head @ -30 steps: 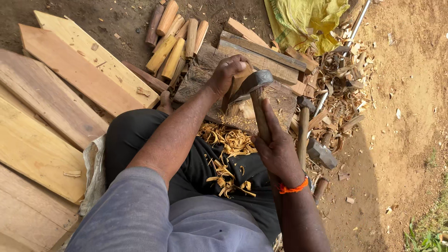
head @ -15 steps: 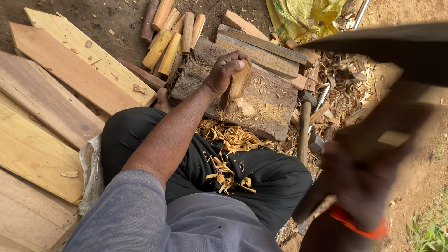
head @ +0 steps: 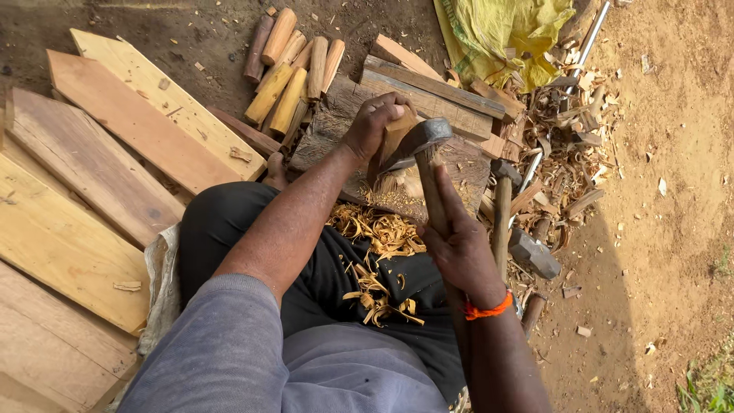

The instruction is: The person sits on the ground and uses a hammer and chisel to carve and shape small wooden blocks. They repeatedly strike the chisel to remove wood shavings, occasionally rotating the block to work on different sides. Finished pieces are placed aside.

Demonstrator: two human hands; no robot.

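My left hand (head: 376, 122): fingers curled tight around the top of a short wooden billet (head: 396, 138), holding it upright on the chopping block (head: 459, 164) directly beneath the hand. Billet: pale, stiff, rough-hewn; I judge it light and liable to tip or split, best gripped high, clear of the cutting edge.

My right hand (head: 459, 245): wrapped about the wooden handle of an adze (head: 419, 141), index finger laid along the shaft, orange band (head: 488, 310) at the wrist. Adze: dark iron head, resting against the billet just right of my left fingers. I judge it head-heavy, the handle smooth and firm; hold at mid-shaft for control.

Below both hands: curled wood shavings (head: 378, 252) lying on my dark trousers.

Right of my right hand: a hammer (head: 527, 248) with a wooden handle, lying on the ground among chips and offcuts.

Beyond my left hand: a cluster of rounded wooden pegs (head: 290, 69), and sawn battens (head: 436, 88).

Left of my left arm: broad planks (head: 92, 168) laid side by side.

Far beyond my right hand: a yellow sack (head: 497, 34).
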